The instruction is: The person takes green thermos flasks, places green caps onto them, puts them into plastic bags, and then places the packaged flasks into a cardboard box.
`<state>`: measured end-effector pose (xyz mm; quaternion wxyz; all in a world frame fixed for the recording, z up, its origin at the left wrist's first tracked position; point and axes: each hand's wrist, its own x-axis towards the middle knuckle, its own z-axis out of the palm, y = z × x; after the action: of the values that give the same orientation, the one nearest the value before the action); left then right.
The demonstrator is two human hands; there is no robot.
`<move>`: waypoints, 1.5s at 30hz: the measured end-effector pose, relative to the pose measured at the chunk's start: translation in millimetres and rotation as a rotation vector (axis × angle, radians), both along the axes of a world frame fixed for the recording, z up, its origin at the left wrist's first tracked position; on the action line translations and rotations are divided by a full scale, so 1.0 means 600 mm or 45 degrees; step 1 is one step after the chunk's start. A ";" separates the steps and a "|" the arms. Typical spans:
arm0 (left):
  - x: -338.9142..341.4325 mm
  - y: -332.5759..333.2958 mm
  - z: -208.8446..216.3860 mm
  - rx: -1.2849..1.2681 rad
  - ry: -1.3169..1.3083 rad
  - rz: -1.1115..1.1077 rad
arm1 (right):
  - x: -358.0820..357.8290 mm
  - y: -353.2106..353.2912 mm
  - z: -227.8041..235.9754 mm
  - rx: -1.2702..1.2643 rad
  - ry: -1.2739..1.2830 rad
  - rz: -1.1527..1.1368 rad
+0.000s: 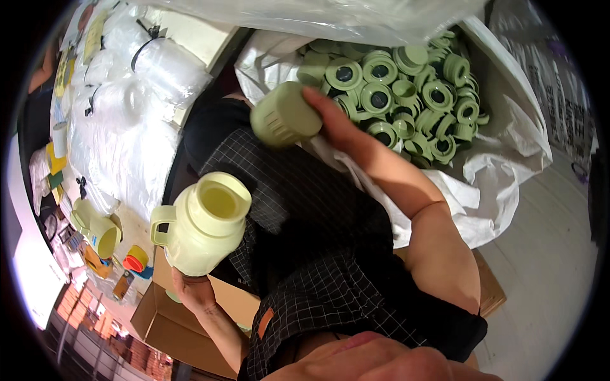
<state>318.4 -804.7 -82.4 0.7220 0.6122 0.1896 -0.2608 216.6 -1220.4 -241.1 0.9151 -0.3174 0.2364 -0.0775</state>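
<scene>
My left hand (pixel 194 290) is closed on the base of a pale yellow-green vacuum jug (pixel 206 238) and holds it upright, tilted slightly. The jug has a side handle, and its wide mouth is uncovered. In my right hand (pixel 332 120) is a darker green, ribbed cup-shaped lid (pixel 284 115), gripped by its right side above my lap. Lid and jug are apart. Just beyond the right hand, a white woven sack (pixel 502 136) holds many green ring-shaped stoppers (pixel 438 95), some with dark centres.
At left, a table carries clear plastic bags (pixel 121 120) with black ties. Another yellow-green jug (pixel 96 230) lies tipped on it, near a red and yellow tape roll (pixel 135 259). An open cardboard box (pixel 168 324) stands below the left hand. Clear plastic sheeting (pixel 330 16) hangs across the top.
</scene>
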 end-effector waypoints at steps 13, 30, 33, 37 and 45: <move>-0.068 -0.047 0.080 0.078 -0.382 0.144 | -0.009 0.197 0.235 -1.258 -0.612 -0.226; 0.057 -0.183 0.013 0.777 -1.231 -0.634 | -0.137 -0.060 -0.465 -1.486 1.461 0.288; 0.002 -0.166 0.053 0.830 -0.758 -0.446 | -0.155 -0.056 -0.519 -1.161 1.736 0.695; -0.059 -0.089 0.045 1.144 -0.853 -0.741 | -0.156 -0.054 -0.533 -0.950 1.854 0.773; -0.016 -0.097 0.051 0.892 -0.668 -0.419 | -0.194 -0.113 -0.335 -1.137 1.024 -0.178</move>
<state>308.7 -862.8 -51.7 0.4442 0.8864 -0.0223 -0.1285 100.1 -1288.2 -442.1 0.5251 -0.6588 0.5288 -0.1032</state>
